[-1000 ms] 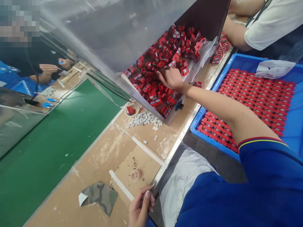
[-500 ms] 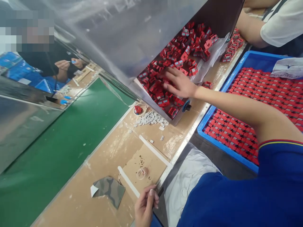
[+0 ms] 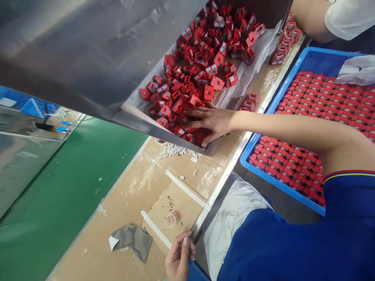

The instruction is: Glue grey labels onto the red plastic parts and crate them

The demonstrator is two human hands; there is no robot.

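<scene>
In the head view my right hand lies palm down on a heap of small red plastic parts in a sloping bin. Its fingers are spread over the parts at the bin's lower end, and the fingertips are partly sunk among them. Many of the parts carry pale grey inserts. Low in the view, my left hand rests at the near edge of the workbench. Its fingers are curled with the thumb against them; whether anything is between them is hidden.
Small grey pieces are scattered below the bin's metal side. A camouflage cloth and a small clear ring lie on the bench. Red parts fill a blue tray at right. Another person's arm is beyond; a green belt runs alongside.
My right hand has come down toward the bin's lower end and its fingers have spread. The view has shifted, and more of the red heap shows. My left hand has stayed put.
</scene>
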